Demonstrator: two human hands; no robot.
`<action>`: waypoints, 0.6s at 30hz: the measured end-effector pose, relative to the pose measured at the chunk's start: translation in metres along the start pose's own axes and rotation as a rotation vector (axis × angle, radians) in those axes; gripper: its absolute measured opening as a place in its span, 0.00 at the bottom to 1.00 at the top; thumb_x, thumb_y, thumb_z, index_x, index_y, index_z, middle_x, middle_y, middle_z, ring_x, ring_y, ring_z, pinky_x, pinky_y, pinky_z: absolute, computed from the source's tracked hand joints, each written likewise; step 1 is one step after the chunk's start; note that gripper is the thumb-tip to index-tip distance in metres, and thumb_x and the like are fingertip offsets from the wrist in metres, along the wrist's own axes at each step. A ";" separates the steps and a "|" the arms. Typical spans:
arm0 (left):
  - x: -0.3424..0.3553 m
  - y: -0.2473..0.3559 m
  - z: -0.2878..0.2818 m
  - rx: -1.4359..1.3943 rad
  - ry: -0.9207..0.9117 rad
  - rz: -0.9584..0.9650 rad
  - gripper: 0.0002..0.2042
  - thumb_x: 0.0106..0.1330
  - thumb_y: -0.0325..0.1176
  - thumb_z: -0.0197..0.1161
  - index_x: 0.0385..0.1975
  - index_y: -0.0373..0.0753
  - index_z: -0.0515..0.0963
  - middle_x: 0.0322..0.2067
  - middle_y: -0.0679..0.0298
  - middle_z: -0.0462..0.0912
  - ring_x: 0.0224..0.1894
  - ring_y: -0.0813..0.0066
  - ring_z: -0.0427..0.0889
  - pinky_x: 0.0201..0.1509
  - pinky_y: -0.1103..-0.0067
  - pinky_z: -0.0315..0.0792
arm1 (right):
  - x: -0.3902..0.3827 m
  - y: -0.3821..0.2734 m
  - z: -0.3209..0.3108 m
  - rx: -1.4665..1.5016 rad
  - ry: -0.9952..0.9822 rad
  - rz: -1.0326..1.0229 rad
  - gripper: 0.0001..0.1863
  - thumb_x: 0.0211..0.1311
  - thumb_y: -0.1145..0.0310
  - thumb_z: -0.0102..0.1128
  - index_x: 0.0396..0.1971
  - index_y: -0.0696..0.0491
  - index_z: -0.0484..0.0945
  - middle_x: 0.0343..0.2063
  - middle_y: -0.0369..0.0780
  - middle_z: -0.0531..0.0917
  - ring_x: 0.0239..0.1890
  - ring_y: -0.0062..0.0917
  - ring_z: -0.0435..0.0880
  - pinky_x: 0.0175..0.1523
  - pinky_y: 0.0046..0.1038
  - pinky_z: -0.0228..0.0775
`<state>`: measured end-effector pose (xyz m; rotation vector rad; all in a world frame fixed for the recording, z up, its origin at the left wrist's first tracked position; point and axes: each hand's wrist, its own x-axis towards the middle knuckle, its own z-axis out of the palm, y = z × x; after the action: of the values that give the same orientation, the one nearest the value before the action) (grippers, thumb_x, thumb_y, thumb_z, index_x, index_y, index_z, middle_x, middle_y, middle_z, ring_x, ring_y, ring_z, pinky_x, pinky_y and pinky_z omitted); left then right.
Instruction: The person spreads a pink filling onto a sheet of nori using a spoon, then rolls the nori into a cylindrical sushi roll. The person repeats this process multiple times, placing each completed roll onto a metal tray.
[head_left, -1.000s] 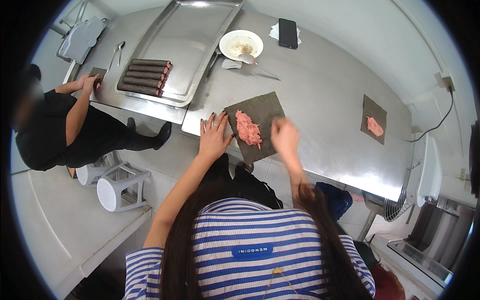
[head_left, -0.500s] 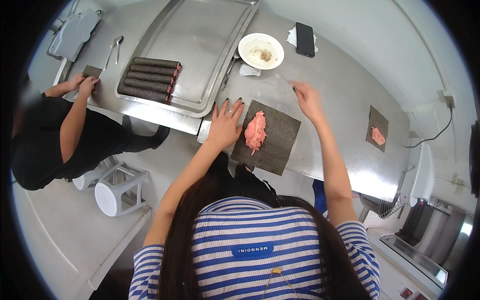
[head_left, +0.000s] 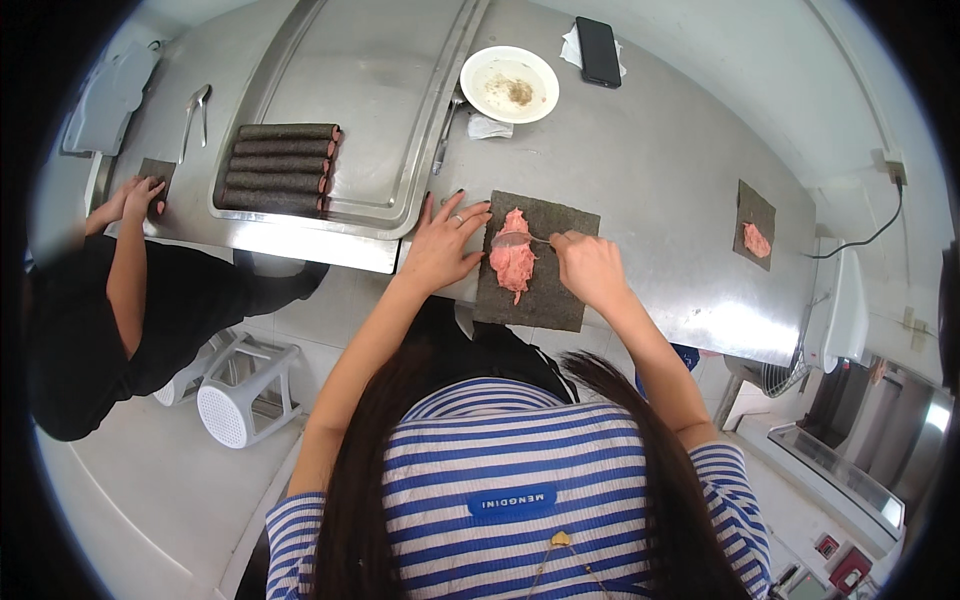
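The right hand (head_left: 590,268) hides the spoon's (head_left: 515,239) handle; the co-worker's head is cut off.

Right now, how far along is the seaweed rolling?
Done: five finished rolls lie in the steel tray. In hand: the right hand spreads pink paste with a spoon while the left hand pins the seaweed sheet. Left: another sheet, unrolled.
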<state>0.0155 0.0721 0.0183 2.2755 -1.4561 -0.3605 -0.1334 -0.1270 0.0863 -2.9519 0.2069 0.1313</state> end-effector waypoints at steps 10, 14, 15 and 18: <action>0.000 0.004 0.005 0.004 0.061 -0.009 0.29 0.52 0.37 0.68 0.57 0.46 0.70 0.62 0.71 0.67 0.68 0.58 0.57 0.71 0.49 0.44 | 0.036 0.023 -0.018 0.095 -0.051 0.130 0.14 0.53 0.71 0.51 0.37 0.50 0.84 0.26 0.47 0.83 0.32 0.43 0.83 0.39 0.43 0.75; -0.006 0.006 0.014 -0.013 0.130 -0.034 0.28 0.53 0.37 0.67 0.57 0.46 0.70 0.62 0.70 0.67 0.68 0.59 0.58 0.71 0.49 0.45 | 0.029 0.027 -0.045 0.216 -0.099 0.203 0.15 0.56 0.70 0.50 0.39 0.48 0.84 0.28 0.46 0.84 0.33 0.44 0.83 0.42 0.43 0.74; -0.006 0.006 0.015 -0.002 0.122 -0.025 0.28 0.53 0.37 0.67 0.57 0.46 0.69 0.62 0.70 0.67 0.68 0.59 0.58 0.71 0.49 0.45 | 0.027 0.027 -0.046 0.185 -0.124 0.209 0.15 0.56 0.70 0.50 0.39 0.49 0.84 0.29 0.46 0.84 0.34 0.44 0.82 0.42 0.43 0.74; -0.006 0.008 0.015 0.027 0.105 -0.007 0.28 0.54 0.37 0.66 0.58 0.46 0.70 0.62 0.71 0.67 0.68 0.59 0.58 0.71 0.48 0.45 | 0.025 0.028 -0.034 0.105 -0.116 0.142 0.14 0.56 0.71 0.49 0.39 0.50 0.84 0.32 0.46 0.84 0.35 0.44 0.82 0.42 0.43 0.73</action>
<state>0.0002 0.0721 0.0086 2.2847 -1.4091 -0.2217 -0.1107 -0.1637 0.1124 -2.8135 0.3949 0.3002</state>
